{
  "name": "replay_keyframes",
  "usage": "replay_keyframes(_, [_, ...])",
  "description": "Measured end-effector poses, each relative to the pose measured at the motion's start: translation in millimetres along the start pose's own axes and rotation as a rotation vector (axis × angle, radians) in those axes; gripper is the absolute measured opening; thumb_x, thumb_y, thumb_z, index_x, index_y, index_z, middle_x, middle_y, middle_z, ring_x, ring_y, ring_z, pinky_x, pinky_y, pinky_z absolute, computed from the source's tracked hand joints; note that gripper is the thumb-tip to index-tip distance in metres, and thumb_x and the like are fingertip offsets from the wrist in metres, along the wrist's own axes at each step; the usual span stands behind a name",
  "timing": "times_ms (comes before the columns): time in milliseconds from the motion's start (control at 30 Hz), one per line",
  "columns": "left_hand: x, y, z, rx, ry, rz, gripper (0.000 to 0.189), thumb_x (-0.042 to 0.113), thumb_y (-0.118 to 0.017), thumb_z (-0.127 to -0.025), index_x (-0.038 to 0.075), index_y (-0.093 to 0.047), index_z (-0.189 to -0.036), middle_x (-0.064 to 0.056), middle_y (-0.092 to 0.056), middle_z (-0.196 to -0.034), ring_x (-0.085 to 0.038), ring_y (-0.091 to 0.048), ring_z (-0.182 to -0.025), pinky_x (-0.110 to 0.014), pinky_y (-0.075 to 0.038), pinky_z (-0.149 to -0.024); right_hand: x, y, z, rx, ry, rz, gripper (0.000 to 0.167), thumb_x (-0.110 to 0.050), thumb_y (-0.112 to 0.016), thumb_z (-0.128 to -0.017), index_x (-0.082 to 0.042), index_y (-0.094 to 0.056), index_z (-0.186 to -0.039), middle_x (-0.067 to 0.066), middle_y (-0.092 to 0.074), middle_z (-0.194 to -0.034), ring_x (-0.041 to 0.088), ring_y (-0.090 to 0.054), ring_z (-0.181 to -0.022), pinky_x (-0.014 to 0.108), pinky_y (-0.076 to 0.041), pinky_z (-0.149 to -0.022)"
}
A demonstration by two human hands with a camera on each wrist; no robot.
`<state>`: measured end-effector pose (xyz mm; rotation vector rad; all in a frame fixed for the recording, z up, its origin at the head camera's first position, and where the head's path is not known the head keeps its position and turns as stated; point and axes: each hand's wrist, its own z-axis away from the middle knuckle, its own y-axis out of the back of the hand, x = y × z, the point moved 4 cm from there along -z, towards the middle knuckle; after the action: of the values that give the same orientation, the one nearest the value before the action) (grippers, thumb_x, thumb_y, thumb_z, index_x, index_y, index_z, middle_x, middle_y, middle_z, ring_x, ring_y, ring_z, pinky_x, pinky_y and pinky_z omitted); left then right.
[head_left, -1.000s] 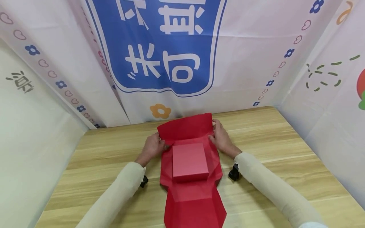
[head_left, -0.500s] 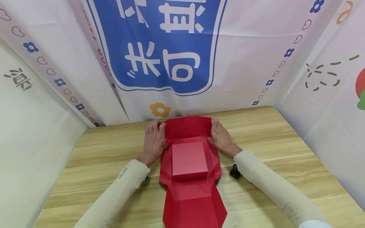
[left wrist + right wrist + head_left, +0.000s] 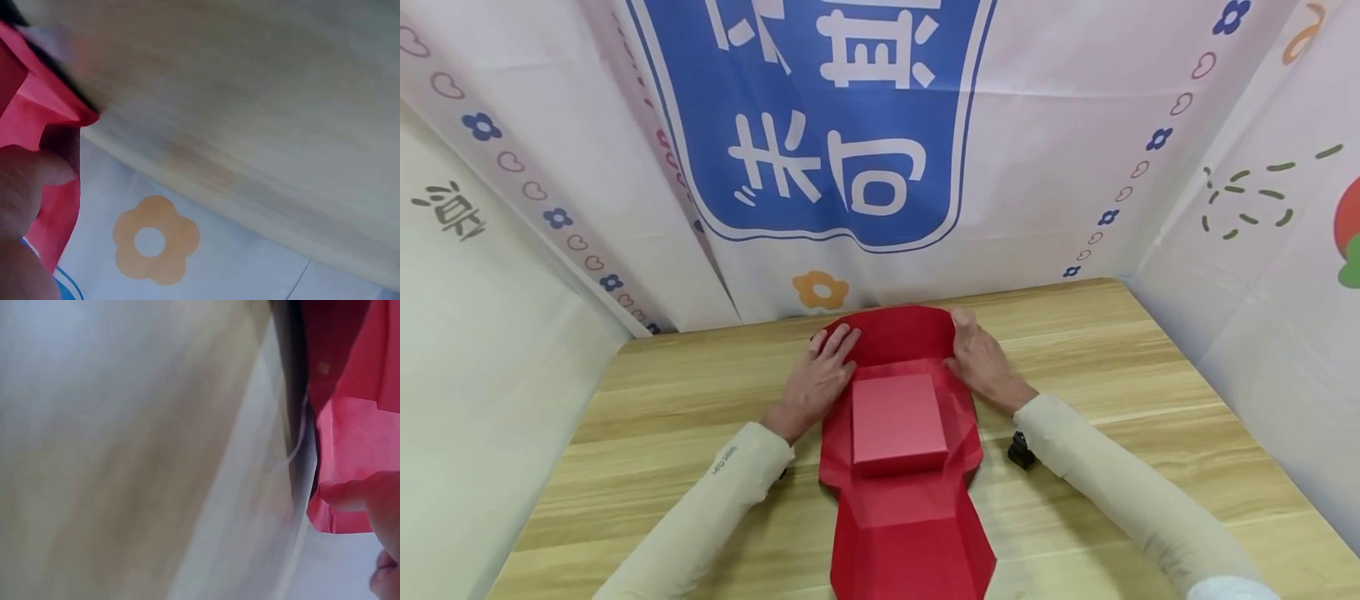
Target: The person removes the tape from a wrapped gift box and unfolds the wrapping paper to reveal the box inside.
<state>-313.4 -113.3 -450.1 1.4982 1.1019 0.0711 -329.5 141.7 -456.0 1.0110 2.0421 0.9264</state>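
Note:
A square red box (image 3: 898, 421) lies on an unfolded sheet of red wrapping paper (image 3: 902, 506) in the head view. The paper's far flap stands up behind the box. At its left end is my left hand (image 3: 816, 383), fingers extended over the flap's edge. In the left wrist view a fingertip (image 3: 56, 169) rests against the folded red edge. My right hand (image 3: 985, 362) pinches the flap's right end, thumb on the near side. The right wrist view shows one finger (image 3: 347, 495) on the folded red border; its other fingers are partly hidden.
The wood-grain table (image 3: 1120, 400) reaches back to a printed white curtain (image 3: 1037, 167). The paper's near flap (image 3: 913, 558) spreads toward me with angled sides. A black wrist camera (image 3: 1019, 450) sits under the right sleeve.
My left hand has gone from gripping the flap's left corner to lying over its edge, shifting right and inward. The flap's left end has folded in. My right hand has barely moved.

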Motion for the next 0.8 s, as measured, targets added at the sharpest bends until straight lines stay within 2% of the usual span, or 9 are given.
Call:
replay_keyframes(67, [0.2,0.1,-1.8,-0.032,-0.048,0.007,0.009,0.013,-0.072,-0.087,0.013,-0.075,-0.095,-0.013,-0.054,-0.137,-0.031,-0.042,-0.129,-0.045,-0.035,-0.103,-1.5,1.3,-1.7,0.023,0.059,0.042,0.087,0.000,-0.082,-0.074,-0.006,-0.023,-0.137,0.019,-0.048,-0.111,0.029,-0.059,-0.073,0.034,-0.054,-0.058])
replay_keyframes(167, [1.1,0.3,-2.4,-0.063,-0.112,0.015,0.008,0.013,-0.067,-0.091,0.013,-0.075,-0.093,-0.008,-0.064,-0.115,-0.026,-0.050,-0.109,-0.041,-0.039,-0.092,-4.1,1.7,-3.3,0.024,0.158,0.093,0.074,0.003,-0.078,-0.076,-0.006,-0.033,-0.134,0.016,-0.046,-0.102,0.021,-0.050,-0.065,0.026,-0.046,-0.050])
replay_keyframes(233, [1.7,-0.8,-1.4,-0.071,-0.131,0.049,0.008,0.013,-0.065,-0.093,0.012,-0.073,-0.093,-0.005,-0.067,-0.106,-0.025,-0.053,-0.104,-0.040,-0.041,-0.092,-5.5,1.1,-3.4,-0.003,0.212,0.123,0.062,0.005,-0.072,-0.079,-0.006,-0.038,-0.129,0.015,-0.046,-0.097,0.019,-0.046,-0.062,0.023,-0.042,-0.047])
replay_keyframes(300, [1.4,-2.4,0.0,-0.065,-0.122,0.098,0.009,0.014,-0.064,-0.094,0.011,-0.072,-0.095,-0.003,-0.069,-0.104,-0.023,-0.057,-0.104,-0.040,-0.043,-0.095,-6.0,-0.6,-2.8,-0.047,0.246,0.149,0.051,0.006,-0.067,-0.081,-0.006,-0.044,-0.125,0.016,-0.048,-0.097,0.020,-0.048,-0.066,0.024,-0.043,-0.049])
replay_keyframes(367, [0.4,-5.2,1.4,-0.058,-0.098,0.156,0.010,0.016,-0.063,-0.093,0.010,-0.071,-0.096,-0.003,-0.071,-0.106,-0.024,-0.059,-0.108,-0.041,-0.043,-0.099,-6.2,-2.7,-1.2,-0.105,0.261,0.168,0.043,0.002,-0.067,-0.083,-0.005,-0.050,-0.122,0.018,-0.052,-0.104,0.024,-0.055,-0.075,0.029,-0.051,-0.056])
replay_keyframes(467, [-1.8,-11.2,3.7,-0.076,-0.063,0.216,0.014,0.021,-0.063,-0.093,0.010,-0.071,-0.097,-0.005,-0.072,-0.112,-0.024,-0.061,-0.114,-0.043,-0.044,-0.104,-7.4,-7.9,2.2,-0.215,0.292,0.178,0.035,-0.005,-0.070,-0.086,-0.003,-0.060,-0.120,0.021,-0.056,-0.119,0.032,-0.061,-0.099,0.040,-0.058,-0.075])
replay_keyframes(567, [-2.8,-17.2,6.1,-0.133,-0.049,0.238,0.019,0.025,-0.064,-0.093,0.010,-0.069,-0.104,-0.006,-0.071,-0.116,-0.024,-0.061,-0.116,-0.043,-0.046,-0.104,-9.6,-13.1,6.2,-0.321,0.334,0.188,0.034,-0.011,-0.069,-0.089,-0.003,-0.064,-0.122,0.019,-0.057,-0.129,0.034,-0.059,-0.117,0.045,-0.055,-0.092])
replay_keyframes(667, [-3.1,-19.2,7.2,-0.161,-0.034,0.284,0.020,0.025,-0.065,-0.093,0.009,-0.066,-0.105,-0.006,-0.070,-0.113,-0.024,-0.062,-0.111,-0.041,-0.050,-0.100,-11.7,-16.2,8.6,-0.387,0.362,0.198,0.035,-0.009,-0.067,-0.091,-0.003,-0.065,-0.126,0.017,-0.060,-0.131,0.032,-0.057,-0.122,0.044,-0.053,-0.098])
replay_keyframes(800, [-3.0,-16.6,8.2,-0.163,0.007,0.418,0.015,0.022,-0.066,-0.093,0.008,-0.063,-0.099,-0.006,-0.070,-0.100,-0.022,-0.067,-0.095,-0.038,-0.057,-0.085,-14.3,-17.2,10.7,-0.421,0.383,0.206,0.033,-0.004,-0.064,-0.090,-0.001,-0.067,-0.123,0.015,-0.065,-0.126,0.029,-0.061,-0.119,0.041,-0.051,-0.101])
